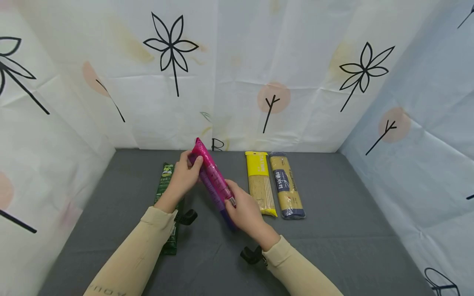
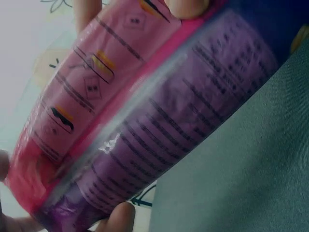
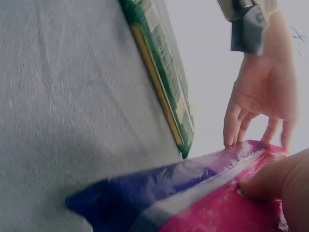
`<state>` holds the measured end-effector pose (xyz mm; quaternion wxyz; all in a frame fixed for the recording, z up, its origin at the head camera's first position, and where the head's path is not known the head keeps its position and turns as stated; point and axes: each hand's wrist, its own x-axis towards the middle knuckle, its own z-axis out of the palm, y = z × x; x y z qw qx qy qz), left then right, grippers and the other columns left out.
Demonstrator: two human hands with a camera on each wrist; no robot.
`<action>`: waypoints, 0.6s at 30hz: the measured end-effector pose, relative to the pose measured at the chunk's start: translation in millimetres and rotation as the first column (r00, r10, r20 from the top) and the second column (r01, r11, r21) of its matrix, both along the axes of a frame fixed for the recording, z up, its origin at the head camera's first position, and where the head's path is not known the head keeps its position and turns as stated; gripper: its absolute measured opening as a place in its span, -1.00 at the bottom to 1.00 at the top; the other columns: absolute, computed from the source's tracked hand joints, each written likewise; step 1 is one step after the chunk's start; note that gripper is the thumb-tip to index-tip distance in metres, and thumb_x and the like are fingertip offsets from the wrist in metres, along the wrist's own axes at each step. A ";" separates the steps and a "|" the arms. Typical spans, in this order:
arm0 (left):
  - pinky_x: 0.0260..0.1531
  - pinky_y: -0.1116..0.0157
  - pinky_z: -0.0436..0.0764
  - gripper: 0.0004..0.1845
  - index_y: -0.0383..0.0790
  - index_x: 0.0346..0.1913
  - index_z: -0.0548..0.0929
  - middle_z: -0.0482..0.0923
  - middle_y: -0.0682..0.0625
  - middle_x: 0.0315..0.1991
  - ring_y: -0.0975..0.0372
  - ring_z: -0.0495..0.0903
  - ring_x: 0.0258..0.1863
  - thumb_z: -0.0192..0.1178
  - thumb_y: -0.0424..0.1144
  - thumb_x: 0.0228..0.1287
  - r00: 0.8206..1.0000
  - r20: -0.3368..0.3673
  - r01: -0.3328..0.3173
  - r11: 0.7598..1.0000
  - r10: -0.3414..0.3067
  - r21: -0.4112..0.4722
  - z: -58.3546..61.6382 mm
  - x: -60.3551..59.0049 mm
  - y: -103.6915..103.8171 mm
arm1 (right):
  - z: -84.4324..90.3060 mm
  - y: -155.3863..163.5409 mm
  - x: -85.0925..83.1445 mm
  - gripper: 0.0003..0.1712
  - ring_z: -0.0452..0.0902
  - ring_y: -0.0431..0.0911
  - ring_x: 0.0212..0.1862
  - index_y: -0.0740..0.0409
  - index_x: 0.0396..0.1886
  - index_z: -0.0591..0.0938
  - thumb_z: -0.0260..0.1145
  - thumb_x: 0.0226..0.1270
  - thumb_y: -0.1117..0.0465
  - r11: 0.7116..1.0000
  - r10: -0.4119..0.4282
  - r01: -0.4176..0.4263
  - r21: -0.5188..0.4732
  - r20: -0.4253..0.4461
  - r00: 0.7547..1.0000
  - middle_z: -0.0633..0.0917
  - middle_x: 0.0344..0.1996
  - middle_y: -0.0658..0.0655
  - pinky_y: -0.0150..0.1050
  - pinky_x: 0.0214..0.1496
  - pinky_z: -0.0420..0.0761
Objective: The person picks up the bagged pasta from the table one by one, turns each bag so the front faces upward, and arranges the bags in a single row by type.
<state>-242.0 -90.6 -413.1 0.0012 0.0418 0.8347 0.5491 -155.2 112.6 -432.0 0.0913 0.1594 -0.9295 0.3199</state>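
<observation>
A long pink and purple plastic packet (image 1: pixel 214 176) is held slantwise above the grey table by both hands. My left hand (image 1: pixel 185 174) grips its upper end, thumb over the front. Lower down, my right hand (image 1: pixel 246 207) pinches the packet near a barcode on the pink part. Printed text and small pictures cover the packet's back (image 2: pixel 145 135) in the left wrist view. From the right wrist, its dark blue end (image 3: pixel 111 200) points away from the hands. A green packet (image 1: pixel 170 242) lies under my left forearm, partly hidden by it.
To the right lie a yellow-topped packet of spaghetti (image 1: pixel 261 191) and a blue-banded packet of pasta (image 1: pixel 290 197), side by side. The grey tabletop (image 1: pixel 333 246) ends at white fabric walls (image 1: pixel 237 49) printed with plants, at the back and both sides.
</observation>
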 end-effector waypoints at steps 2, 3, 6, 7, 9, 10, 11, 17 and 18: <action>-0.19 -0.03 0.64 -0.15 -0.10 0.50 -0.05 0.25 -0.34 0.11 -0.14 0.53 -0.03 -0.17 0.35 0.37 0.998 0.048 0.025 0.996 -0.029 0.085 3.0 2.6 -0.5 | 1.9 -1.7 0.8 -0.34 0.55 -0.18 -0.33 -0.04 0.38 0.34 0.32 0.32 0.17 0.996 -0.008 0.012 0.089 -0.052 0.999 0.65 0.00 0.05 -0.26 -0.31 0.62; -0.21 -0.04 0.64 -0.12 -0.09 0.51 -0.08 0.25 -0.36 0.15 -0.17 0.57 -0.05 -0.18 0.39 0.33 0.997 0.070 0.032 0.991 -0.041 0.127 4.9 4.0 -0.7 | 2.5 -2.6 1.3 -0.34 0.56 -0.18 -0.34 -0.04 0.38 0.34 0.32 0.32 0.17 0.992 -0.009 0.018 0.126 -0.073 0.997 0.65 -0.01 0.05 -0.26 -0.32 0.62; -0.21 -0.04 0.64 -0.04 -0.06 0.51 -0.15 0.18 -0.35 0.32 -0.17 0.63 -0.12 -0.19 0.45 0.27 0.990 0.122 0.039 0.980 -0.063 0.195 7.6 5.6 -1.1 | 2.5 -4.9 2.6 -0.32 0.55 -0.15 -0.41 -0.03 0.38 0.34 0.36 0.29 0.18 0.979 -0.017 0.042 0.201 -0.121 0.992 0.66 -0.07 0.07 -0.26 -0.39 0.62; -0.20 -0.04 0.64 -0.03 -0.05 0.52 -0.17 0.15 -0.33 0.35 -0.15 0.65 -0.15 -0.17 0.45 0.26 0.989 0.134 0.040 0.976 -0.070 0.214 8.2 5.9 -1.4 | 2.3 -5.6 2.7 -0.31 0.54 -0.14 -0.44 -0.03 0.37 0.34 0.37 0.27 0.19 0.974 -0.022 0.052 0.223 -0.138 0.990 0.66 -0.11 0.07 -0.27 -0.42 0.61; -0.20 -0.03 0.64 -0.02 -0.04 0.52 -0.20 0.15 -0.32 0.37 -0.13 0.68 -0.21 -0.12 0.43 0.27 0.986 0.148 0.035 0.964 -0.076 0.264 9.1 6.0 -1.1 | 2.2 -7.1 3.1 -0.29 0.53 -0.13 -0.47 -0.04 0.37 0.34 0.39 0.25 0.18 0.964 -0.030 0.075 0.256 -0.175 0.984 0.66 -0.17 0.07 -0.28 -0.46 0.60; -0.20 -0.02 0.64 -0.02 -0.04 0.52 -0.20 0.15 -0.31 0.36 -0.13 0.69 -0.22 -0.09 0.42 0.27 0.986 0.149 0.031 0.956 -0.078 0.293 9.2 5.6 -0.9 | 2.1 -7.9 3.0 -0.28 0.52 -0.12 -0.47 -0.04 0.38 0.35 0.40 0.25 0.18 0.959 -0.033 0.086 0.269 -0.197 0.980 0.66 -0.19 0.07 -0.28 -0.47 0.59; -0.20 -0.01 0.63 -0.02 -0.04 0.52 -0.21 0.17 -0.31 0.36 -0.13 0.69 -0.23 -0.06 0.40 0.27 0.986 0.148 0.026 0.947 -0.077 0.321 9.2 5.3 -0.6 | 1.6 -8.7 2.8 -0.28 0.52 -0.12 -0.47 -0.04 0.38 0.35 0.40 0.25 0.18 0.954 -0.033 0.096 0.283 -0.221 0.975 0.65 -0.21 0.07 -0.28 -0.49 0.59; -0.23 0.01 0.65 -0.04 -0.05 0.48 -0.14 0.26 -0.30 0.28 -0.17 0.68 -0.23 0.11 0.30 0.26 0.993 0.114 -0.014 0.915 -0.035 0.403 5.1 3.5 2.8 | -7.6 -14.7 1.4 -0.36 0.45 -0.16 -0.56 0.00 0.33 0.43 0.40 0.25 0.18 0.923 0.012 0.149 0.355 -0.413 0.911 0.64 -0.31 0.05 -0.36 -0.64 0.49; -0.23 0.01 0.65 -0.04 -0.05 0.47 -0.14 0.26 -0.29 0.28 -0.15 0.68 -0.23 0.14 0.29 0.25 0.993 0.112 -0.023 0.916 -0.024 0.401 4.3 3.8 3.5 | -9.9 -15.6 1.6 -0.38 0.43 -0.16 -0.59 0.02 0.31 0.45 0.40 0.25 0.19 0.918 0.028 0.154 0.366 -0.447 0.894 0.63 -0.34 0.05 -0.36 -0.67 0.47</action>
